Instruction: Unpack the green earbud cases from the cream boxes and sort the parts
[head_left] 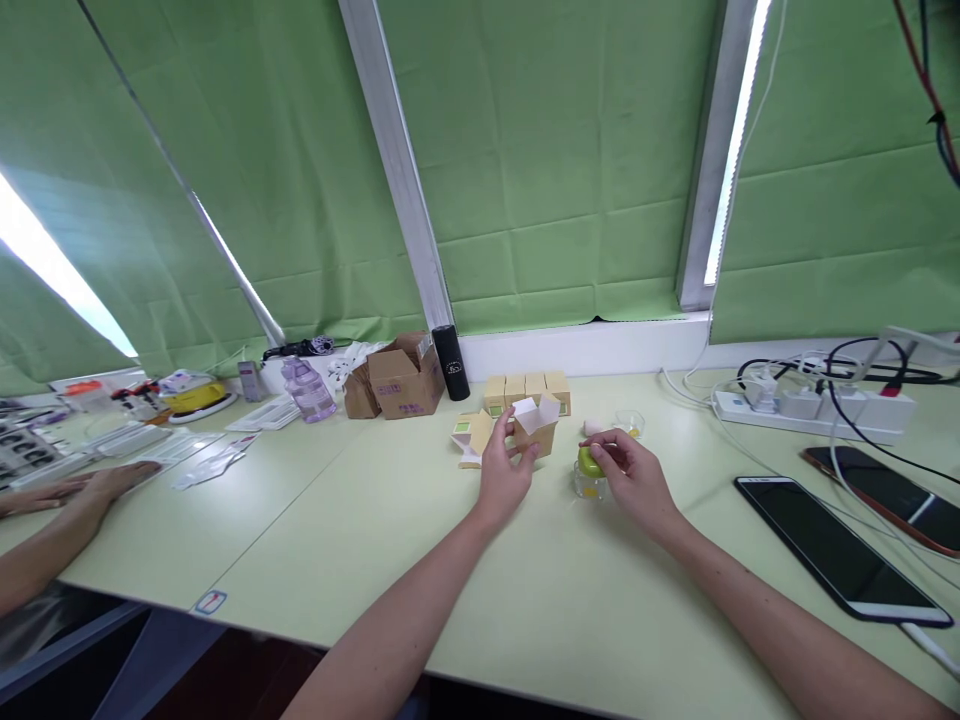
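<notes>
My left hand [504, 473] grips a small tan carton [534, 425] with its white top flaps standing open, resting on the pale green table [555, 590]. My right hand [634, 472] is closed on a small clear jar with a green lid [590, 468], standing just right of the carton. A flattened carton [472, 436] lies to the left of my left hand. A row of closed tan cartons [527, 390] stands behind. A small clear cup with something yellow in it [630, 424] and a pale pink piece [594, 428] lie behind the jar.
An open brown cardboard box [405, 378], a black cylinder [451, 362] and a purple bottle [307, 389] stand at the back left. A power strip with cables [814, 405] and two phones [840, 548] lie right. Another person's hand [101, 483] rests on the table at far left.
</notes>
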